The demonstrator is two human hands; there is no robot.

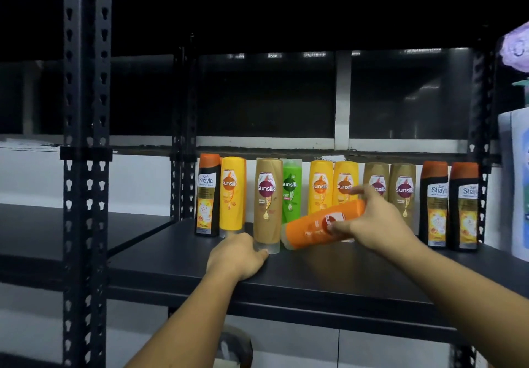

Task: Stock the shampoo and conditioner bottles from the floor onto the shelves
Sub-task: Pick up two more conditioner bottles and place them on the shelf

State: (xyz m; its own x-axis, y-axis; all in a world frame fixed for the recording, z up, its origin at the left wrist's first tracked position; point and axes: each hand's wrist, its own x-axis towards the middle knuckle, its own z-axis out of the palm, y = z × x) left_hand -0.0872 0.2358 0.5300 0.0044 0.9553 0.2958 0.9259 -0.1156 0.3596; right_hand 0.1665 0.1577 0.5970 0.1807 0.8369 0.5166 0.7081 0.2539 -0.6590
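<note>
The right grip (372, 221) is grasping the orange bottle (312, 228) around its far end, thumb on the label. It is holding the bottle tilted almost flat just above the black shelf (315, 276), clear cap pointing down-left beside the gold bottle (267, 204). The left grip (237, 253) is resting on the shelf, touching that gold bottle's cap; whether it is clasping it, I cannot tell.

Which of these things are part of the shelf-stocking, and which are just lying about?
Job: orange bottle, tilted in the right hand; front tan bottle, left hand at its cap; row of standing bottles; black shelf.
Just there: white-and-blue pack at far right; purple item above it; window behind.
</note>
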